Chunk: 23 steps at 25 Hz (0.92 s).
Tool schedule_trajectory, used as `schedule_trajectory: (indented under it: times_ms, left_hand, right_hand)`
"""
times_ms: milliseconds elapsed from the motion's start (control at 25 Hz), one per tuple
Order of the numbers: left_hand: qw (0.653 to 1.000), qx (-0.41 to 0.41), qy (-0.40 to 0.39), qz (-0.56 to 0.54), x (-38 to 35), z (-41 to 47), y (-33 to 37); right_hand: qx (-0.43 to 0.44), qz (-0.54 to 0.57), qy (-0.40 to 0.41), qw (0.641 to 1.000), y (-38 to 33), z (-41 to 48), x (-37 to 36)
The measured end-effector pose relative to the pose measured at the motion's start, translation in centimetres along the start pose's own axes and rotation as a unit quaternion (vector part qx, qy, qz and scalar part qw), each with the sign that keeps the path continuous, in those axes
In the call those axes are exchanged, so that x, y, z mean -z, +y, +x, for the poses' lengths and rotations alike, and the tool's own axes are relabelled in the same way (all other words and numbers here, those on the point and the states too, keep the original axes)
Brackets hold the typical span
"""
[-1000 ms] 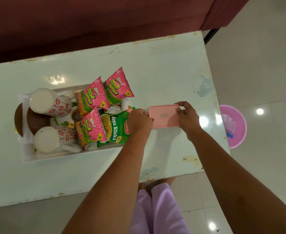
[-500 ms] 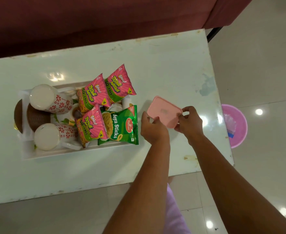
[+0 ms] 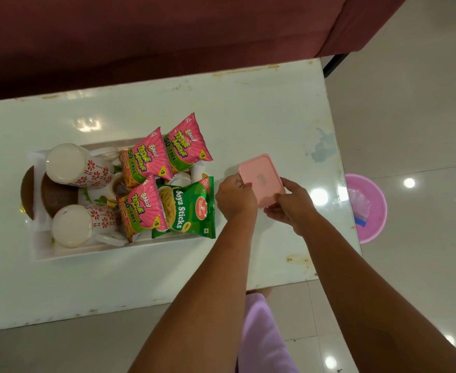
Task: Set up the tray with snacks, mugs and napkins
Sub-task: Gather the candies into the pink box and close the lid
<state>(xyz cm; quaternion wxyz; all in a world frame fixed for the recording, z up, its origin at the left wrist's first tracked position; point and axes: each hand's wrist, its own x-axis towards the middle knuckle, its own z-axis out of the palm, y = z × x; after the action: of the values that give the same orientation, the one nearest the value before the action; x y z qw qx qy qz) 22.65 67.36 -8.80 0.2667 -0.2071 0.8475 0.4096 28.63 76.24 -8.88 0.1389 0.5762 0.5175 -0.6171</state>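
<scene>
A white tray point(image 3: 60, 253) rests on the white table point(image 3: 248, 117). It carries two white mugs with red flowers point(image 3: 76, 166) point(image 3: 79, 224) lying on their sides, three pink snack packets point(image 3: 146, 157) point(image 3: 185, 144) point(image 3: 140, 208) and a green Soya Sticks packet point(image 3: 188, 208). Two brown round pieces point(image 3: 57, 196) sit at the tray's left end. Right of the tray, both hands hold a pink square lidded box point(image 3: 260, 179), tilted above the table. My left hand point(image 3: 235, 197) grips its left edge and my right hand point(image 3: 288, 205) grips its near right corner.
A dark red sofa point(image 3: 167, 36) runs along the table's far side. A pink plastic basin point(image 3: 369, 208) with a clear bag in it stands on the tiled floor to the right. Purple clothing point(image 3: 262, 332) shows below the table's near edge.
The pink box has moved right, away from the tray, and turned from level to tilted. Both hands shifted their grip along its edges.
</scene>
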Motion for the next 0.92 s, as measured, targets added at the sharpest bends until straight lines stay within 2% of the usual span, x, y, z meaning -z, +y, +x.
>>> schedule_trajectory:
  times_ms: [120,240,360,440,520,640,920]
  left_hand:
    - [0.999,-0.028,-0.003,0.031,0.3,-0.6,-0.8]
    - [0.998,-0.030,0.011,0.052,0.2,-1.8,-2.8]
    - [0.997,0.041,0.032,-0.062,0.1,-3.1,-4.3]
    - [0.970,0.117,0.027,-0.212,0.1,-3.2,-4.3]
    - [0.941,0.157,0.030,-0.298,0.5,-2.9,-4.2]
    - [0.923,0.180,0.050,-0.336,1.1,-2.3,-4.6]
    - [0.916,0.213,0.003,-0.340,1.1,-2.6,-4.9]
  right_hand:
    - [0.002,-0.006,0.003,1.000,-0.2,0.1,0.3]
    - [0.021,0.047,-0.002,0.999,1.0,-0.5,-0.9]
    - [0.024,0.108,-0.017,0.994,1.8,-1.3,-2.6]
    - [0.025,0.116,-0.015,0.993,1.6,-1.4,-3.5]
    - [0.029,0.117,-0.017,0.993,1.5,-1.6,-4.4]
    - [0.037,0.095,-0.018,0.995,1.6,-1.9,-5.5]
    - [0.034,0.097,-0.015,0.995,1.6,-1.8,-5.8]
